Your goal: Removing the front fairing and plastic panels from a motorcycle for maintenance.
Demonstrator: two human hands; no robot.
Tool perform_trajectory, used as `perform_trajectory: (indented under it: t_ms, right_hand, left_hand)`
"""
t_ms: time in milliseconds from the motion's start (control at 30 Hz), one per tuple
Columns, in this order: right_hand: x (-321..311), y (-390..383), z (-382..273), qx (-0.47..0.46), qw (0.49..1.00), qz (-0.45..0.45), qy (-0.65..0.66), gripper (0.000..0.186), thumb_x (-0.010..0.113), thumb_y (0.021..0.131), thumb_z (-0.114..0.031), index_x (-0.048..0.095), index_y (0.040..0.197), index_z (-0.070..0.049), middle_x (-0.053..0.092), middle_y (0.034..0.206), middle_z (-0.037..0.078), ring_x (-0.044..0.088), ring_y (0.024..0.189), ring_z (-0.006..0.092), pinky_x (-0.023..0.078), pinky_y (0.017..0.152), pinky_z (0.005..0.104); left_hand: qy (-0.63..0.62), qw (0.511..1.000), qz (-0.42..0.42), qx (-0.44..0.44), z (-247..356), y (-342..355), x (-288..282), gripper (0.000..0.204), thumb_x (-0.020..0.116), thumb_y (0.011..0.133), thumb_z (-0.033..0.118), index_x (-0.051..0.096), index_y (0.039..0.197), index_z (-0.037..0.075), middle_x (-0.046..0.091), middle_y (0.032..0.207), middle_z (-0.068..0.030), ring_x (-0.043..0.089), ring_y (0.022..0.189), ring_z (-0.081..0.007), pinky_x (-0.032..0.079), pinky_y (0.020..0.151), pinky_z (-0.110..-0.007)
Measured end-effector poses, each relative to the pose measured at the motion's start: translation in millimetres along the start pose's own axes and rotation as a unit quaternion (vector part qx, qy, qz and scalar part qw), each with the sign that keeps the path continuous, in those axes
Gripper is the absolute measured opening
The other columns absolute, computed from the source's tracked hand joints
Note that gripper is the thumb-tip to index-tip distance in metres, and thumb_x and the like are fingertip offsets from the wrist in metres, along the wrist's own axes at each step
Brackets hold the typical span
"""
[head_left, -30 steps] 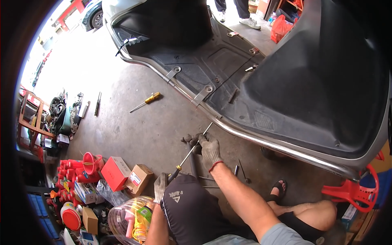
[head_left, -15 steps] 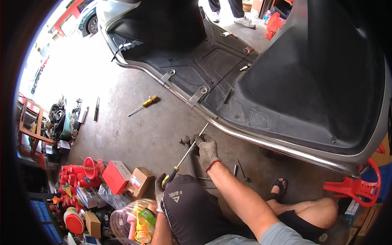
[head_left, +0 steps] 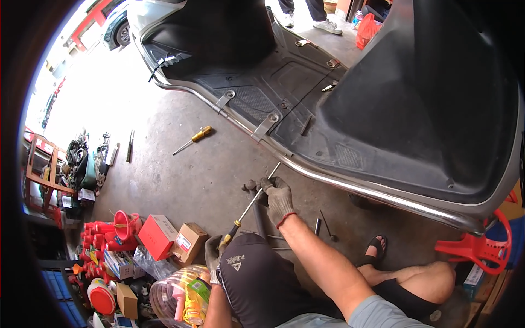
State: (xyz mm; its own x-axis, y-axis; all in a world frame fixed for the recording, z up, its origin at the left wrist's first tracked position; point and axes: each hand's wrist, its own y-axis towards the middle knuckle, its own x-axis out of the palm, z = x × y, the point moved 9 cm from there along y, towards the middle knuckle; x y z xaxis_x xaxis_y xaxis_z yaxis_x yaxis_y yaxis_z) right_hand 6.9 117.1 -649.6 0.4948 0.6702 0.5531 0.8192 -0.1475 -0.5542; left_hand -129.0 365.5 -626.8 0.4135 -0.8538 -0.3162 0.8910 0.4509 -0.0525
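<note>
A long screwdriver (head_left: pixel 249 209) slants up across the picture, its tip close to the chrome side rail (head_left: pixel 333 185) of a scooter; whether the tip touches anything there, I cannot tell. Around its black and yellow handle, above my thigh, my gloved left hand (head_left: pixel 214 256) is closed. My right hand (head_left: pixel 280 201), in a grey glove, pinches the shaft partway along, below the rail. The scooter's dark footboard (head_left: pixel 292 106) carries metal brackets, and a short dark bar (head_left: pixel 305 125) lies on it.
A yellow-handled screwdriver (head_left: pixel 192 140) lies on the concrete floor. Beneath my right hand are a hammer-like tool (head_left: pixel 252 188) and metal rods. Boxes (head_left: pixel 157 236), red containers and a clear tub (head_left: pixel 164 298) crowd the lower left. A red plastic chair (head_left: pixel 476 252) stands right. Someone's feet (head_left: pixel 327 26) show beyond the scooter.
My left hand's fingers have shifted slightly around the screwdriver handle. My right hand stays on the shaft. The whole view has moved a little.
</note>
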Motion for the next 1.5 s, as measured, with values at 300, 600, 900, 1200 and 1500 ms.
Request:
perform_trajectory:
  t_ms: [300, 600, 900, 1200, 1500]
  right_hand:
    - [0, -1, 0, 0.006, 0.999, 0.008, -0.038, 0.011, 0.058, 0.096, -0.011, 0.059, 0.090, -0.001, 0.062, 0.077, 0.005, 0.058, 0.061, 0.0121, 0.051, 0.059, 0.0253]
    - [3, -9, -7, 0.026, 0.999, 0.008, -0.038, 0.010, 0.059, 0.094, -0.008, 0.056, 0.088, 0.000, 0.064, 0.077, 0.008, 0.058, 0.059, 0.0106, 0.047, 0.052, 0.0218]
    - [11, -16, -11, 0.015, 0.999, -0.033, -0.009, 0.008, 0.056, 0.095, -0.006, 0.056, 0.089, -0.001, 0.064, 0.076, 0.008, 0.062, 0.064, 0.0126, 0.048, 0.054, 0.0215]
    - [2, -11, -12, 0.017, 0.999, 0.007, -0.050, 0.008, 0.056, 0.096, -0.008, 0.058, 0.095, 0.000, 0.065, 0.077, 0.007, 0.061, 0.062, 0.0124, 0.048, 0.056, 0.0226]
    - [-8, -3, -10, 0.021, 0.998, 0.007, -0.063, 0.007, 0.056, 0.096, -0.008, 0.059, 0.095, -0.002, 0.065, 0.080, 0.007, 0.063, 0.068, 0.0136, 0.046, 0.052, 0.0225]
  left_hand:
    - [-0.024, 0.981, -0.104, -0.161, -14, -6, 12, 0.036, 0.057, 0.096, 0.027, 0.056, 0.119, -0.001, 0.061, 0.102, -0.0082, 0.059, 0.091, -0.0185, 0.048, 0.081, -0.029]
    - [-0.073, 0.995, -0.050, -0.046, -24, -4, 10, 0.034, 0.060, 0.094, 0.018, 0.055, 0.122, 0.000, 0.062, 0.108, -0.0110, 0.059, 0.099, -0.0199, 0.047, 0.088, -0.030]
    - [-0.118, 0.987, -0.049, -0.097, -44, -6, 7, 0.037, 0.063, 0.090, 0.010, 0.053, 0.125, 0.000, 0.060, 0.116, -0.0134, 0.058, 0.107, -0.0216, 0.046, 0.094, -0.031]
    - [-0.005, 0.984, -0.111, -0.138, -81, -5, 4, 0.047, 0.067, 0.085, 0.003, 0.050, 0.129, 0.000, 0.057, 0.124, -0.0151, 0.056, 0.113, -0.0225, 0.044, 0.099, -0.034]
    - [-0.126, 0.961, -0.085, -0.232, -72, -11, 23, 0.050, 0.069, 0.082, 0.001, 0.051, 0.128, 0.001, 0.056, 0.125, -0.0148, 0.055, 0.114, -0.0223, 0.043, 0.100, -0.034]
